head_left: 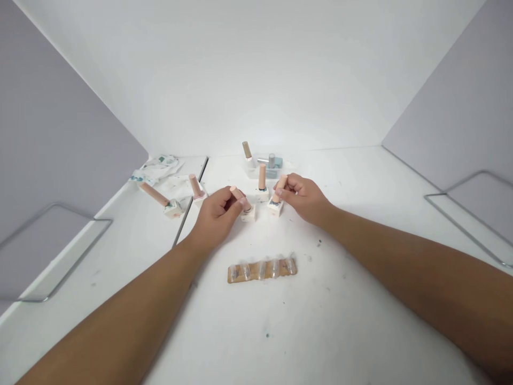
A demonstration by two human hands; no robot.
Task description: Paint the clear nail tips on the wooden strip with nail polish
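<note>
Your left hand (218, 215) pinches one white bottle (249, 216) by its peach cap, and your right hand (305, 199) pinches a second white bottle (274, 209) the same way. Both sit mid-table, near each other. The left one's long cap points up and left; the right one's points up and a bit right. Three more peach-capped bottles (262, 179) stand around: one farther back, pointing straight up, two on the left, leaning left. Near you, one brown strip (253, 271), long from left to right, holds five clear nail tips (262, 269).
</note>
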